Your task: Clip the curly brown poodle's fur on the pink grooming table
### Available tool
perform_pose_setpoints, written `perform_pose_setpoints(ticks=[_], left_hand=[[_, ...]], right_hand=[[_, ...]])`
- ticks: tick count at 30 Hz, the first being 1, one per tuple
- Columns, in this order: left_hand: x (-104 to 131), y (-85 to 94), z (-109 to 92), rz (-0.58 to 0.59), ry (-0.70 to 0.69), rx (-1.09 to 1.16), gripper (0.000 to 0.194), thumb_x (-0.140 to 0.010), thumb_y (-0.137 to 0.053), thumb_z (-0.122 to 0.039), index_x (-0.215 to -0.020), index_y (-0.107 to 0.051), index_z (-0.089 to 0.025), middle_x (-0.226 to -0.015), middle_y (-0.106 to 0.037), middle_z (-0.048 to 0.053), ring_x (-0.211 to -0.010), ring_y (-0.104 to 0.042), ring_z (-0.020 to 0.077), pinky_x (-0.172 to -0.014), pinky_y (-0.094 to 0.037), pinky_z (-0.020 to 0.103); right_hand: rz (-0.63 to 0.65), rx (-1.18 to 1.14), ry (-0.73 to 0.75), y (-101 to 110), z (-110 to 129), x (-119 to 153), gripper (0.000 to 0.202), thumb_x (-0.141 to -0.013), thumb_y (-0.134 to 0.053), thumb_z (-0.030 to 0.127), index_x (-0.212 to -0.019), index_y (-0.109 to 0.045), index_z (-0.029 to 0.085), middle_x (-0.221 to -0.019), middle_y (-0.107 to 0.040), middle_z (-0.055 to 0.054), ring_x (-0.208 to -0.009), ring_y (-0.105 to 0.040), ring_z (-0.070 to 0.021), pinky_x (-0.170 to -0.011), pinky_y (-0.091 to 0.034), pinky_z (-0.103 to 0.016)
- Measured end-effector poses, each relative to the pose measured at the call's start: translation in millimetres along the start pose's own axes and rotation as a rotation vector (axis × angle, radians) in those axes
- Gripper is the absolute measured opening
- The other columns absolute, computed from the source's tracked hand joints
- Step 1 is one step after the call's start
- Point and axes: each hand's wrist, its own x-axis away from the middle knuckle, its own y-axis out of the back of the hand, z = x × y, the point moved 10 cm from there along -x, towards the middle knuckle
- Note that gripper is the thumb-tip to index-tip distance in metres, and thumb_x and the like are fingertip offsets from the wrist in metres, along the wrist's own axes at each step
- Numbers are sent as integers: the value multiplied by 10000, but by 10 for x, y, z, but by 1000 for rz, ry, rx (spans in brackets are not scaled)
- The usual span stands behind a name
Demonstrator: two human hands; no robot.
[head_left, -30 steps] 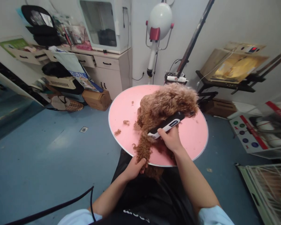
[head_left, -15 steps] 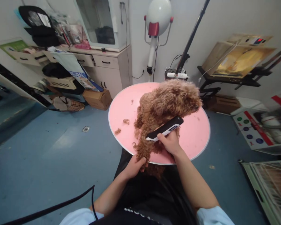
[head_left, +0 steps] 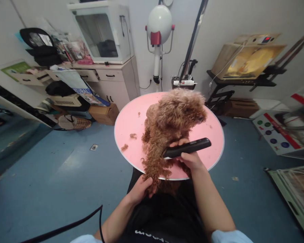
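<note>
A curly brown dog (head_left: 177,111) is on a round pink table (head_left: 128,116), its head turned to the right. At the table's near edge my left hand (head_left: 142,188) grips one of the dog's legs, with the fingers partly hidden in the fur. My right hand (head_left: 192,160) is closed around a black and white hair clipper (head_left: 190,147). The clipper's head meets the fur at the upper part of that leg. Loose tufts of fur (head_left: 133,136) lie on the left side of the tabletop.
A dark upright pole (head_left: 192,44) rises behind the table beside a holder with a white tube (head_left: 184,82). A white dryer (head_left: 159,25) hangs at the wall. Cabinets (head_left: 114,79) and a cardboard box (head_left: 103,113) stand left; a wire cage (head_left: 294,199) is at the right.
The clipper has rolled so its black side faces up, and it sits slightly lower and farther right. The dog's head has turned somewhat towards me. My left hand still holds the leg.
</note>
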Motion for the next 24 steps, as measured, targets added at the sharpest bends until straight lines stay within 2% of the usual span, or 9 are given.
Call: perform_pose_setpoints(ticks=[4,6,10,12,14,16,18,21,24], left_hand=[[81,-82,-42,27,-1,70,451,-814,-609,-541,-828,-601,-90,-481,-513,-4,-365,-398,62,-355,-302,176],[106,-131,-78,34,-12,100,436,-819,-608,-529,-825,-597,-94,-481,-514,-5,-351,-394,59,-343,-295,171],[144,-189,-105,46,-12,147,417,-827,-605,-514,-831,-593,-97,-480,-510,-12,-329,-385,54,-330,-286,166],[159,-178,-100,40,-8,155,404,-833,-604,-502,-840,-592,-98,-483,-513,-14,-323,-386,52,-334,-296,166],[168,-166,-97,36,-7,160,398,-839,-601,-494,-850,-593,-96,-485,-516,-14,-318,-384,49,-333,-294,165],[171,-174,-110,37,-12,170,396,-842,-599,-491,-858,-595,-95,-485,-515,-15,-315,-378,47,-328,-284,164],[171,-200,-128,44,-14,176,396,-837,-606,-491,-854,-593,-96,-486,-512,-16,-315,-376,47,-330,-285,166],[187,-214,-120,18,16,180,422,-802,-635,-524,-826,-582,-106,-473,-491,-26,-311,-358,44,-333,-291,173],[237,-161,-49,-58,86,156,449,-762,-668,-553,-814,-577,-116,-479,-489,-29,-321,-346,41,-337,-289,177]], right_hand=[[-372,-138,292,380,347,138,363,-667,-753,416,-896,-512,270,-937,-686,21,-399,-369,-31,-431,-393,-212],[-452,-139,309,384,292,138,374,-655,-764,329,-920,-506,273,-936,-693,28,-435,-422,-46,-454,-408,-209],[-307,-121,53,114,-177,19,416,-635,-777,250,-953,-508,248,-878,-729,1,-454,-488,-75,-424,-387,-202],[-260,-167,-28,77,-314,22,409,-614,-782,241,-931,-525,232,-860,-738,-14,-440,-485,-77,-400,-374,-201],[-347,-266,2,208,-289,51,362,-614,-771,258,-892,-543,220,-820,-736,-7,-410,-450,-61,-386,-375,-194],[-494,-368,80,382,-211,85,320,-626,-759,285,-865,-556,218,-710,-704,34,-390,-424,-47,-403,-413,-189],[-552,-403,99,412,-187,70,315,-624,-766,297,-856,-568,218,-618,-653,67,-397,-445,-51,-437,-457,-191],[-443,-324,-11,203,-274,-17,324,-593,-791,280,-833,-588,201,-545,-611,68,-404,-481,-71,-410,-437,-193],[-243,-238,-118,-36,-364,-46,355,-565,-802,275,-843,-598,186,-635,-678,14,-417,-511,-94,-368,-392,-205]])
